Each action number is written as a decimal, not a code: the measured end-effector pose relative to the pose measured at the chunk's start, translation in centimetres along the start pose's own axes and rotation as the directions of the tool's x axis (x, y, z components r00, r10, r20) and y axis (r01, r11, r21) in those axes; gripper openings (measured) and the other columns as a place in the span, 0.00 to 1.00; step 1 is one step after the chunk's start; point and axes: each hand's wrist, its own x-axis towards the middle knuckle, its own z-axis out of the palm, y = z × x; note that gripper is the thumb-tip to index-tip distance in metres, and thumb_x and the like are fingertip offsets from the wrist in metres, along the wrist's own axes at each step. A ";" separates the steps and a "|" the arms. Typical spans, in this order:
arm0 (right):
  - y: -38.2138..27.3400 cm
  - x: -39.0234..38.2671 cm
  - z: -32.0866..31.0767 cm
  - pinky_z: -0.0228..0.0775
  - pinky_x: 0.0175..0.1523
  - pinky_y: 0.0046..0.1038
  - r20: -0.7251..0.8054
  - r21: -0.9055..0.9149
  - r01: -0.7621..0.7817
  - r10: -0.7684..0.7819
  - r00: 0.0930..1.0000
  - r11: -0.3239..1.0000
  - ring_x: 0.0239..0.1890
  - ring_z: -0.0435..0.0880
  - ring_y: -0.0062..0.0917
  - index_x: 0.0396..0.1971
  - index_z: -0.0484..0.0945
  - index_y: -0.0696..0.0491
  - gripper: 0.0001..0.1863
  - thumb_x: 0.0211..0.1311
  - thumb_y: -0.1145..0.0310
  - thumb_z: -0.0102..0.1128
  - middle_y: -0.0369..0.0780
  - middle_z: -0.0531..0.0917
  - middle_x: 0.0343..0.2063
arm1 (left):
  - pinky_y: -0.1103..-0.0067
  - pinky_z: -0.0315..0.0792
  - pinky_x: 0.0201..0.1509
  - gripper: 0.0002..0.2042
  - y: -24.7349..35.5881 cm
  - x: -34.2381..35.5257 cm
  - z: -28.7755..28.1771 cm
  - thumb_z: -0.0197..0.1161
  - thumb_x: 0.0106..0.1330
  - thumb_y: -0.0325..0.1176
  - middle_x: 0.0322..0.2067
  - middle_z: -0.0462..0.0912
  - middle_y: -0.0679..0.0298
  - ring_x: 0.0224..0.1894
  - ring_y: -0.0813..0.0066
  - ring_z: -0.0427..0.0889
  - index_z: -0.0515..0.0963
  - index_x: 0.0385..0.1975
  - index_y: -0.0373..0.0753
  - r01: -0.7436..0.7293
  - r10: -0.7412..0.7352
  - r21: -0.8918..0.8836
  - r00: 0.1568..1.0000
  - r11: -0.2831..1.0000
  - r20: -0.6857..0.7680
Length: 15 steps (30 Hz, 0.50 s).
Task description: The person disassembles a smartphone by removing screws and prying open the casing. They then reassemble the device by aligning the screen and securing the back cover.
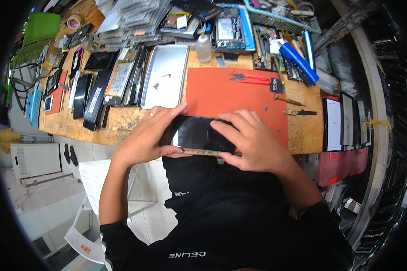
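Observation:
A black smartphone lies sideways at the front edge of an orange mat, its dark glossy screen facing up. My left hand grips its left end, thumb along the near edge and fingers at the far edge. My right hand holds the right part, with fingertips on the screen and far edge and the thumb at the near edge. Farther back on the mat lie red-handled snips, a small black card and a brass-coloured screwdriver.
A silver tray with small dark parts stands left of the mat. Stacked phones and phone parts fill the left side. A clear dropper bottle and a blue cylindrical tool sit behind. A white chair is at my left.

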 end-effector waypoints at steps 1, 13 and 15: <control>0.2 0.2 0.1 0.68 0.67 0.44 -0.008 0.016 0.008 -0.007 1.000 1.000 0.62 0.77 0.42 0.65 0.79 0.57 0.40 0.49 0.62 0.83 0.47 0.79 0.60 | 0.60 0.68 0.74 0.54 -0.1 0.2 -0.2 0.86 0.52 0.40 0.67 0.78 0.54 0.64 0.49 0.75 0.62 0.81 0.43 0.013 -0.013 0.007 1.000 1.000 0.016; 2.9 2.2 -0.2 0.64 0.69 0.44 0.050 0.128 0.063 -0.069 0.996 0.990 0.63 0.75 0.41 0.66 0.79 0.56 0.40 0.50 0.60 0.80 0.43 0.80 0.60 | 0.59 0.64 0.75 0.53 -0.9 -0.6 1.1 0.85 0.50 0.35 0.64 0.77 0.53 0.66 0.49 0.73 0.64 0.80 0.41 -0.005 0.004 -0.053 1.000 0.999 -0.027; 2.7 2.1 -0.1 0.64 0.70 0.44 0.049 0.143 0.038 -0.045 0.998 0.989 0.64 0.75 0.41 0.67 0.78 0.56 0.41 0.50 0.60 0.80 0.43 0.79 0.61 | 0.59 0.63 0.76 0.52 -0.9 -0.7 1.1 0.84 0.50 0.34 0.65 0.77 0.52 0.67 0.49 0.73 0.63 0.80 0.41 -0.022 0.021 -0.058 0.999 0.998 -0.028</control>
